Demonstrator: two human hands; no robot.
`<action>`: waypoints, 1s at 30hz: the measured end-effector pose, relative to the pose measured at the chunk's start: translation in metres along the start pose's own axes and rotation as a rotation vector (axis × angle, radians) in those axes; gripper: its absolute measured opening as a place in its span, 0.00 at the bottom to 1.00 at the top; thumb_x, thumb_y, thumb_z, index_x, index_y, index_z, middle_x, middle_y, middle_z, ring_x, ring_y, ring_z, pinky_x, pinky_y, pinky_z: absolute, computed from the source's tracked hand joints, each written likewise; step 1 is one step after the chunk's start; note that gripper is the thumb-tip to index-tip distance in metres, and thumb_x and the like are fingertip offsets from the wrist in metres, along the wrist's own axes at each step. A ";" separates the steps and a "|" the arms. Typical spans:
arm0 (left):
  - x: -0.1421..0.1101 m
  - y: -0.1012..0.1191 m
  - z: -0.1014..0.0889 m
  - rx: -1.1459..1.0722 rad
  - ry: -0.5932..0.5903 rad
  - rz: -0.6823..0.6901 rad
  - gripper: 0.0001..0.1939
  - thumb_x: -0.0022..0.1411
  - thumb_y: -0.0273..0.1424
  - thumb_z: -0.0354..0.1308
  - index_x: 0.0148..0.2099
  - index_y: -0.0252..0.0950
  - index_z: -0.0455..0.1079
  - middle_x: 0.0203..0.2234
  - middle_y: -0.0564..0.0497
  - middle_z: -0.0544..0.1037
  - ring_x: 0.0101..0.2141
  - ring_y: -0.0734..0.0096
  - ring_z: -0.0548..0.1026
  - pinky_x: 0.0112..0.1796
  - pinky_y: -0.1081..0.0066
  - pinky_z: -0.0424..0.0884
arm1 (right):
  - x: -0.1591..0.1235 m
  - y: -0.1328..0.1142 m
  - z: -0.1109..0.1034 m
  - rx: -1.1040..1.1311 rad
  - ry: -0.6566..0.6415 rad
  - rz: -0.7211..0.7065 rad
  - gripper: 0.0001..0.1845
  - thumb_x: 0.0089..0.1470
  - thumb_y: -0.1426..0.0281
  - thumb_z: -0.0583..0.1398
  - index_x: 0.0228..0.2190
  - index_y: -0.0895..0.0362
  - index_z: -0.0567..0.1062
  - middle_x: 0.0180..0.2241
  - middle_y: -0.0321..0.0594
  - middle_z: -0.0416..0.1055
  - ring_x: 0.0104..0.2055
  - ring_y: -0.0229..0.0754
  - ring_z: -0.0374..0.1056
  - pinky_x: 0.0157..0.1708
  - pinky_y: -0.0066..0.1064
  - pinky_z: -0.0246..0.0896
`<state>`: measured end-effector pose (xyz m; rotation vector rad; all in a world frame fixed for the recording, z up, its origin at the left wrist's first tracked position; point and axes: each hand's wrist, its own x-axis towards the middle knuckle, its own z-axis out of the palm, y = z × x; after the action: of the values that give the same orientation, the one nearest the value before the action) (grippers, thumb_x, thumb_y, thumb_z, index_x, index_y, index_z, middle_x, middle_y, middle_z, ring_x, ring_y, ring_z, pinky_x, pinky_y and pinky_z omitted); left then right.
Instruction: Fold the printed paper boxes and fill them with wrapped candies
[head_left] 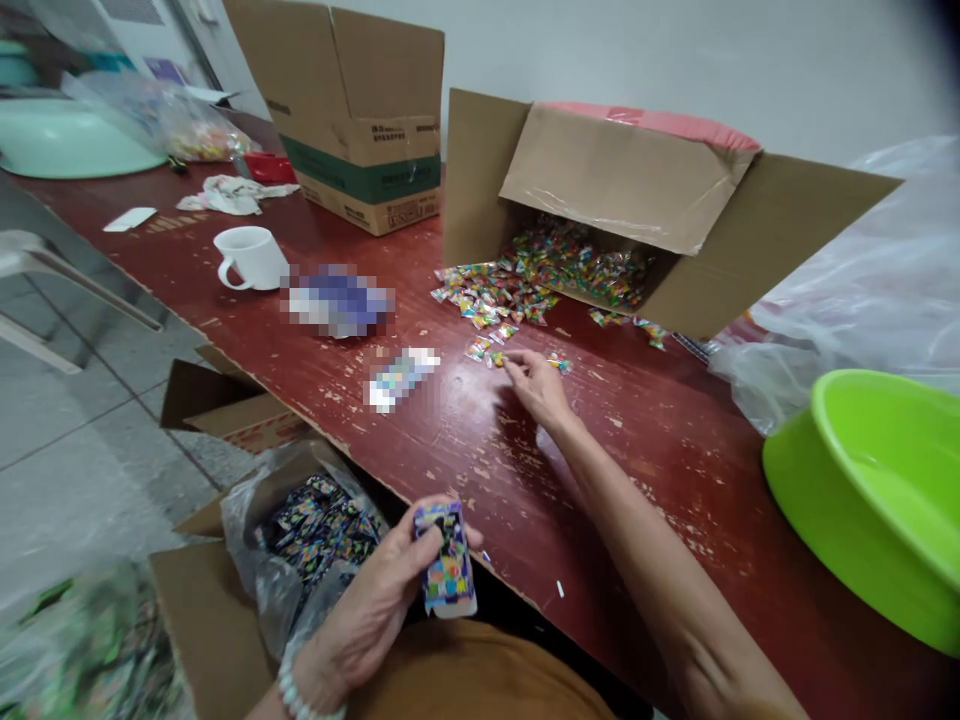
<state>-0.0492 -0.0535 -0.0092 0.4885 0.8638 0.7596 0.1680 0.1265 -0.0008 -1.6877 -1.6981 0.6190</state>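
Observation:
My left hand (375, 590), a beaded bracelet at its wrist, grips a small printed purple carton (446, 570) over the table's near edge. The thumb lies across the carton's face. Farther out, my right hand (536, 385) reaches low over the red table, thumb and fingers pinched at a small wrapped candy (497, 358). Another wrapped candy (558, 362) lies just to the right of those fingers. Behind them a pile of wrapped candies (487, 295) spills out of a cardboard box (615, 185) lying on its side with its flaps spread.
A bright green basin (832, 480) stands at the right beside clear plastic bags (862, 290). A second carton (367, 150), a white mug (251, 260) and a white cloth (232, 195) are at the back left. Below the edge, a lined box (217, 610) holds dark packets (322, 530).

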 end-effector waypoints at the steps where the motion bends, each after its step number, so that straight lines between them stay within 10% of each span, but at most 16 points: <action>1: -0.005 -0.004 -0.006 0.019 -0.004 -0.042 0.21 0.58 0.42 0.66 0.50 0.40 0.68 0.42 0.44 0.78 0.36 0.65 0.76 0.37 0.66 0.74 | 0.017 0.005 0.001 -0.040 0.029 0.026 0.15 0.61 0.70 0.55 0.46 0.59 0.76 0.46 0.49 0.73 0.50 0.48 0.68 0.48 0.38 0.61; 6: -0.019 -0.004 -0.058 0.342 0.041 -0.058 0.21 0.48 0.43 0.71 0.40 0.37 0.72 0.29 0.53 0.74 0.31 0.70 0.71 0.35 0.71 0.70 | 0.051 0.020 0.013 -0.187 0.005 0.090 0.11 0.55 0.65 0.64 0.38 0.58 0.78 0.44 0.51 0.68 0.48 0.54 0.67 0.46 0.40 0.60; 12: -0.024 0.028 -0.098 0.977 -0.118 -0.242 0.22 0.43 0.41 0.72 0.41 0.40 0.77 0.35 0.52 0.78 0.39 0.61 0.72 0.40 0.69 0.69 | 0.016 0.021 0.015 -0.229 -0.044 -0.011 0.10 0.53 0.64 0.65 0.34 0.57 0.74 0.39 0.46 0.71 0.44 0.49 0.66 0.44 0.37 0.59; 20: -0.001 0.036 -0.038 0.487 -0.064 0.091 0.17 0.60 0.34 0.57 0.50 0.38 0.63 0.33 0.51 0.76 0.29 0.70 0.74 0.33 0.71 0.69 | -0.103 -0.020 0.011 0.693 -0.434 0.072 0.15 0.53 0.58 0.64 0.38 0.55 0.74 0.27 0.34 0.72 0.26 0.38 0.65 0.28 0.29 0.58; 30: 0.005 0.031 -0.008 0.930 -0.013 0.269 0.19 0.56 0.25 0.51 0.51 0.40 0.61 0.34 0.54 0.71 0.32 0.69 0.69 0.34 0.70 0.68 | -0.133 -0.050 0.003 0.272 -0.356 -0.435 0.11 0.55 0.78 0.58 0.40 0.56 0.74 0.36 0.40 0.73 0.36 0.40 0.69 0.38 0.32 0.62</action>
<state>-0.0659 -0.0297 0.0042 1.4527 1.1311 0.5571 0.1262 -0.0078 0.0176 -1.0163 -2.0374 0.9249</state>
